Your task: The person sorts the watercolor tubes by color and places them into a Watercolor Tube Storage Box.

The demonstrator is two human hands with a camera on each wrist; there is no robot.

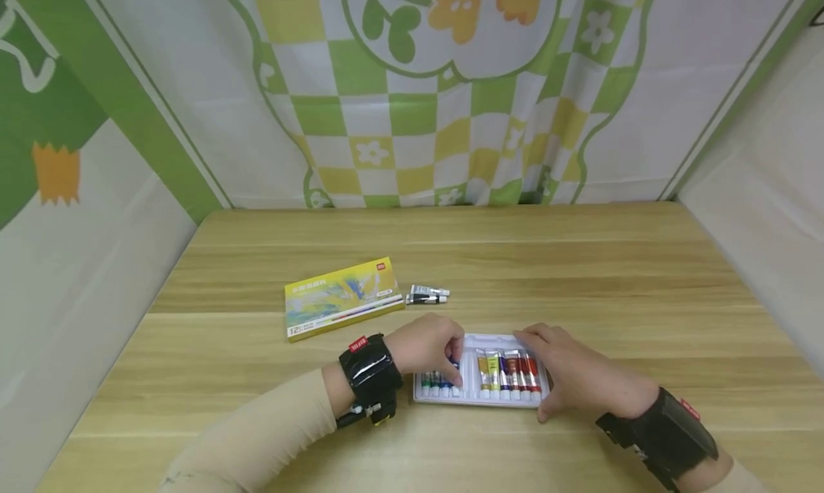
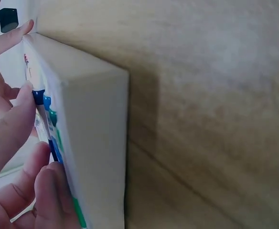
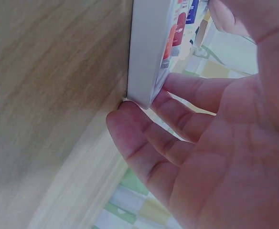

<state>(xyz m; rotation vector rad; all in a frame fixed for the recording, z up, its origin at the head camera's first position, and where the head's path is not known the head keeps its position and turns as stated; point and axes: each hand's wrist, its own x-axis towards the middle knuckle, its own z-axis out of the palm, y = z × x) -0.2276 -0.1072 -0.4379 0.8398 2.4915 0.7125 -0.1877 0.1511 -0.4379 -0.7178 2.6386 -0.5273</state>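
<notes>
A white plastic tray [image 1: 472,340] of paint tubes lies on the table. Its right compartment holds a row of tubes [image 1: 508,371] in yellow, purple, brown and red; green and blue tubes [image 1: 435,384] lie in the left one. My left hand [image 1: 428,346] is over the left compartment and pinches a blue-banded paint tube [image 2: 40,98] between thumb and fingers, partly covering the row. My right hand [image 1: 569,368] grips the tray's right end, thumb at the near corner and fingers at the far corner. The right wrist view shows those fingertips [image 3: 125,126] against the tray's corner.
A yellow paint box [image 1: 344,300] lies to the left, behind my left hand. Beside it are two loose tubes, one silver-white [image 1: 428,290] and one black [image 1: 425,300]. A patterned curtain [image 1: 450,121] hangs behind the wooden table [image 1: 579,264].
</notes>
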